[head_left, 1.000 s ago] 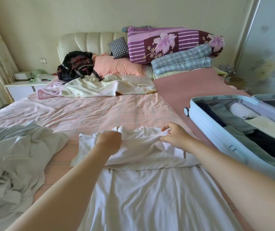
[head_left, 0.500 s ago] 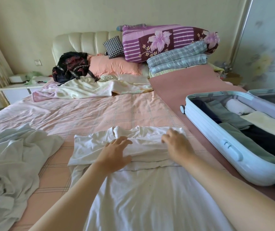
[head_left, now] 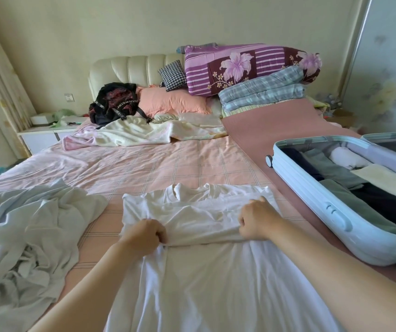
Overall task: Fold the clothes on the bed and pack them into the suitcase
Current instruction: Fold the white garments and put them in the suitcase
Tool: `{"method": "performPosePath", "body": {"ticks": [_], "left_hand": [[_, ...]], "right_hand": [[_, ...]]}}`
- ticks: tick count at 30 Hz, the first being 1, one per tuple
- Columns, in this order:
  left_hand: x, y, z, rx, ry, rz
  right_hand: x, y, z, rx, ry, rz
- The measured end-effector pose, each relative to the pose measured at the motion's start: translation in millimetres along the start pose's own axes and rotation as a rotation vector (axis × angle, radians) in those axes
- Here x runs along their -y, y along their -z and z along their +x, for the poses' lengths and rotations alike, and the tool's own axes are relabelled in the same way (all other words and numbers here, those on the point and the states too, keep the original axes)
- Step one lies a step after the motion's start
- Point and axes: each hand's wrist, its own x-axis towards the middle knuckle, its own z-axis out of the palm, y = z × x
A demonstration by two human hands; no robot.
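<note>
A white T-shirt (head_left: 199,279) lies flat on the bed in front of me, its collar end folded into a band (head_left: 192,212) across the middle. My left hand (head_left: 145,236) grips the near left edge of that fold with curled fingers. My right hand (head_left: 255,219) grips the fold's right edge the same way. The open light-blue suitcase (head_left: 312,202) lies to the right on the bed, holding folded grey, dark, white and cream clothes.
A crumpled pale grey-blue pile of clothes (head_left: 22,233) lies at the left. A dark bag (head_left: 115,103), pillows, folded quilts (head_left: 252,68) and a rumpled blanket (head_left: 144,133) crowd the headboard end. A white nightstand (head_left: 41,135) stands at the far left.
Both hands went from lying flat on the folded band to gripping its near edge with curled fingers, and they have drawn closer to me.
</note>
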Motion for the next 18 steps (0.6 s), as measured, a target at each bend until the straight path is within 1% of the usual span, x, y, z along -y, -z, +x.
{"method": "performPosePath", "body": {"ticks": [1, 2, 3, 4, 5, 6, 7, 9, 11, 12, 14, 16, 18], "left_hand": [[2, 0, 1, 0.052, 0.032, -0.015], [1, 1, 1, 0.053, 0.052, -0.053], [1, 3, 2, 0.029, 0.073, -0.092], [1, 4, 5, -0.02, 0.079, -0.107], [1, 7, 7, -0.08, 0.068, -0.087], [3, 9, 10, -0.134, 0.045, -0.058], [6, 10, 14, -0.176, 0.011, -0.037], [17, 7, 26, -0.213, -0.062, 0.006], [22, 6, 39, -0.147, -0.094, 0.083], [23, 5, 45, -0.084, -0.092, 0.123], [22, 3, 57, 0.03, -0.082, 0.128], [23, -1, 68, 0.023, -0.084, 0.119], [26, -3, 79, -0.021, -0.054, 0.218]], "right_hand": [[5, 2, -1, 0.091, -0.021, -0.037], [7, 0, 2, 0.083, -0.036, -0.018], [8, 0, 5, 0.041, -0.057, 0.011], [9, -5, 10, -0.036, -0.069, 0.07], [9, -9, 16, -0.113, -0.076, 0.133], [9, -16, 25, -0.139, -0.092, 0.189], [10, -20, 31, -0.126, -0.106, 0.208], [9, -31, 41, -0.001, -0.142, 0.116], [3, -38, 47, 0.052, -0.152, 0.028], [-2, -42, 49, 0.014, -0.126, -0.009], [-17, -45, 55, -0.146, -0.101, -0.094], [-30, -39, 60, -0.247, -0.213, -0.168], [-39, -28, 66, -0.28, -0.292, -0.234]]}}
